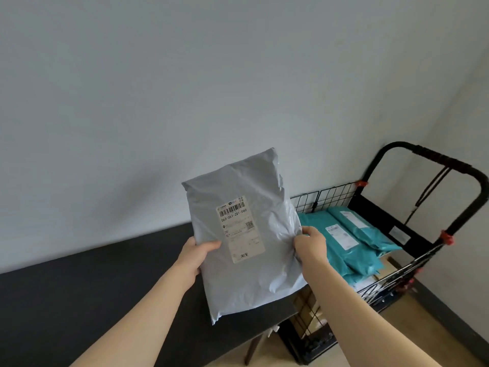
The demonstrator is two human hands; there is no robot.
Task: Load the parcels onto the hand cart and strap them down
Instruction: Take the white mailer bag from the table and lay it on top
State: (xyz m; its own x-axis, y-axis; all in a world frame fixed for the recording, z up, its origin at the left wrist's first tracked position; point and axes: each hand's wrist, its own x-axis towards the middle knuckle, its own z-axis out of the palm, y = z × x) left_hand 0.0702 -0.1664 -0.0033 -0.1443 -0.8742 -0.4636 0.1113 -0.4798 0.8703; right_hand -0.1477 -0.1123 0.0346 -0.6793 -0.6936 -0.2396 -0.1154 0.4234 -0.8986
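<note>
A grey plastic mailer parcel (246, 234) with a white shipping label is held up in the air over the right end of a black table (79, 295). My left hand (197, 251) grips its left edge, thumb on the front. My right hand (311, 245) pinches its right edge. To the right stands a black hand cart (428, 165) with wire mesh sides (321, 198). Teal mailer parcels (352, 245) lie stacked in it, on top of brown cardboard boxes (309, 311) seen through the mesh.
A white wall runs behind the table and cart, and a second wall closes the corner on the right. Red clips (446, 237) mark the cart frame, and a dark strap (430, 190) hangs inside the handle loop. Wooden floor (434, 327) shows beside the cart.
</note>
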